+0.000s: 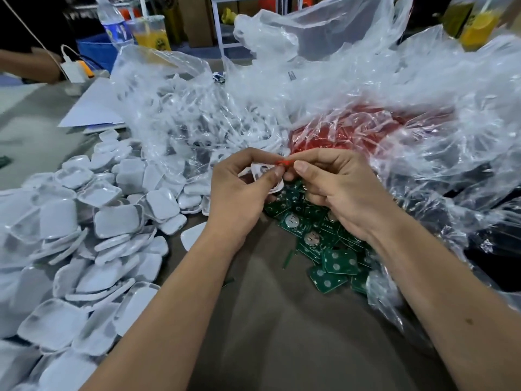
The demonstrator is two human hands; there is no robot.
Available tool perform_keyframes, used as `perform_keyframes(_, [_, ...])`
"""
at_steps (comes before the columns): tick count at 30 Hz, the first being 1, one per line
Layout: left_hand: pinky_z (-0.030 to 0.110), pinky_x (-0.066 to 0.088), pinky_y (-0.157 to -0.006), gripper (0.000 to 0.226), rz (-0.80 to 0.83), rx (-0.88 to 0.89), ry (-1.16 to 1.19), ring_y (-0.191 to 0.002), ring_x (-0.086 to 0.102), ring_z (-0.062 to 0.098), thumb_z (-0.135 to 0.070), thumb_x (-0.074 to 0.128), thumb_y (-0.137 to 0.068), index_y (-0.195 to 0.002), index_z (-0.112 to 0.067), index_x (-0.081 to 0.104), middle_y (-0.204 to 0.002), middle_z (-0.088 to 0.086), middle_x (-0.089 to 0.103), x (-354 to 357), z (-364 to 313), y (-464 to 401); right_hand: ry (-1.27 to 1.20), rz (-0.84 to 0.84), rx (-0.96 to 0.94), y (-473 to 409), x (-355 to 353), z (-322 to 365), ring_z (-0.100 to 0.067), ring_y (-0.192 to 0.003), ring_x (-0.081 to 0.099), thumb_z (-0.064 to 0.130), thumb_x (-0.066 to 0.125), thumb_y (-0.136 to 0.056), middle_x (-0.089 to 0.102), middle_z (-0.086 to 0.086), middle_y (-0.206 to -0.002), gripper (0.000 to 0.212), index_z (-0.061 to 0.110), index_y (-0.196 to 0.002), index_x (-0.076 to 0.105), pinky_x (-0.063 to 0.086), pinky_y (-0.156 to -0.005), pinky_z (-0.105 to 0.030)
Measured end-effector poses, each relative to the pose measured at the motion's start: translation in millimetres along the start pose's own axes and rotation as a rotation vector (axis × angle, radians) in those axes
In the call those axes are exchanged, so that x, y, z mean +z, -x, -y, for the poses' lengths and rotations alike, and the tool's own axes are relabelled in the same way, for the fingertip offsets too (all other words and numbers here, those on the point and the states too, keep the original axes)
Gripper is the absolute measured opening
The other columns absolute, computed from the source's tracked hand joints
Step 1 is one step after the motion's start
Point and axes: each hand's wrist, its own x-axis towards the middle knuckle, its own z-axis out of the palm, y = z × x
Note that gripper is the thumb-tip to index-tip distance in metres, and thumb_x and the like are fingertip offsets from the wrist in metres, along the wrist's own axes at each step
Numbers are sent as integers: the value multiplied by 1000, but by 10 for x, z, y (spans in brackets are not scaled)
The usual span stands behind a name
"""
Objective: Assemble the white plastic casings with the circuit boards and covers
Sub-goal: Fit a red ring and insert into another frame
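Note:
My left hand (239, 187) grips a white plastic casing (263, 172) with holes in its face, held above the table. My right hand (329, 182) pinches a small red part (284, 162) at the casing's upper edge. Green circuit boards (324, 244) lie heaped right under my right hand. A large pile of white casings (98, 221) covers the table's left side. Red parts fill a clear bag (352, 131) just beyond my hands.
Crumpled clear plastic bags (338, 80) rise behind and to the right. A water bottle (114, 22) and a cup of orange drink (150, 31) stand at the back left, near a white charger (74, 70). Another person's arm (28, 64) reaches in at far left. Brown table (267, 320) lies between my forearms.

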Motion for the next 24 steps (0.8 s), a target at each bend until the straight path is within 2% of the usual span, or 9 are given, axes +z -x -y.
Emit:
perform_keyframes(2, [25, 54, -59, 12, -9, 20, -6, -78, 72, 20, -9, 81, -87, -88, -20, 77, -89, 9, 77, -11, -5, -7, 18, -19, -36, -13, -10, -23, -11, -51, 37, 0, 64, -99, 75, -15, -87, 17, 6, -106, 78, 29, -48, -24])
perform_keyframes(6, [31, 57, -61, 12, -6, 57, 6, -84, 75, 28, -8, 83, -85, -88, -18, 78, -89, 7, 78, -17, -3, -8, 14, -8, -81, -22, -33, -49, -7, -48, 37, 0, 65, -98, 71, 2, -72, 16, 6, -106, 77, 28, -47, -24])
perform_keyframes(9, [30, 56, -60, 13, 3, 59, 18, -80, 75, 21, -8, 83, -85, -87, -20, 78, -89, 6, 78, -26, -6, -6, 22, 3, -103, -24, -41, -50, -9, -49, 36, 1, 66, -98, 70, -2, -74, 15, 7, -105, 78, 27, -47, -27])
perform_keyframes(14, [39, 60, -67, 12, 16, 104, -13, -79, 74, 29, -6, 83, -84, -90, -15, 78, -86, 6, 78, -45, 0, -16, 64, 2, -144, -14, -37, -38, -13, -49, 36, 3, 68, -97, 68, -4, -72, 14, 8, -105, 79, 27, -46, -27])
perform_keyframes(16, [41, 58, -67, 10, 15, 128, -67, -73, 71, 25, -8, 84, -84, -91, -14, 79, -86, 5, 77, -58, 9, -26, 114, -7, -165, -9, -38, -33, -20, -50, 37, 4, 68, -98, 73, -3, -76, 15, 11, -105, 79, 28, -47, -28])
perform_keyframes(19, [48, 59, -73, 10, -1, 151, -127, -82, 71, 24, -8, 83, -84, -90, -15, 79, -89, 4, 76, -66, 14, -30, 169, -19, -184, -2, -32, -24, -26, -52, 40, 6, 69, -98, 76, -10, -82, 15, 14, -104, 80, 28, -47, -30])
perform_keyframes(21, [54, 57, -73, 11, -12, 187, -173, -85, 70, 26, -8, 83, -84, -88, -16, 78, -89, 4, 74, -63, 19, -29, 195, -26, -196, 3, -26, -20, -23, -50, 43, 7, 70, -97, 75, -11, -81, 14, 13, -104, 80, 30, -45, -28])
perform_keyframes(22, [55, 55, -71, 11, -15, 203, -193, -84, 69, 27, -8, 83, -84, -88, -17, 78, -88, 4, 73, -62, 17, -27, 215, -31, -202, 4, -25, -20, -16, -48, 46, 7, 70, -97, 75, -10, -81, 13, 13, -104, 80, 32, -45, -25])
perform_keyframes(24, [50, 53, -66, 11, -20, 229, -237, -79, 66, 22, -10, 83, -83, -87, -20, 79, -86, 2, 72, -66, 17, -26, 253, -45, -217, 8, -24, -21, -4, -48, 52, 7, 71, -96, 76, -9, -80, 12, 10, -105, 80, 37, -47, -16])
